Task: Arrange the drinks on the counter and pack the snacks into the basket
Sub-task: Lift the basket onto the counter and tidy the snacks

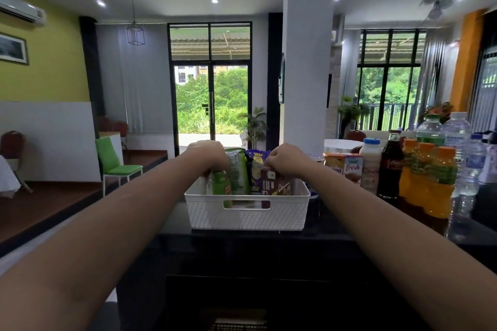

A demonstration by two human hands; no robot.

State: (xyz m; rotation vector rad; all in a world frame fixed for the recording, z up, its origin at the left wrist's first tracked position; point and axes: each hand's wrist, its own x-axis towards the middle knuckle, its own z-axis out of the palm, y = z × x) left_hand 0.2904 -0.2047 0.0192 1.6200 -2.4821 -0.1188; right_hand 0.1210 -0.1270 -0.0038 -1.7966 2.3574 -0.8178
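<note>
L hand (207, 154) grips green pack (221, 185) | R hand (286, 160) pinches brown box (277, 183) | basket (248, 216) at counter (174, 226) edge

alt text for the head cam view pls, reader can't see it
Both hands, left hand and right hand, reach into a white basket of upright snack packs on a dark counter. Drink bottles and cartons stand grouped to its right.

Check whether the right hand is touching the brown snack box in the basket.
Touching: the head view shows the right hand resting on the top edge of the brown snack box.
</note>
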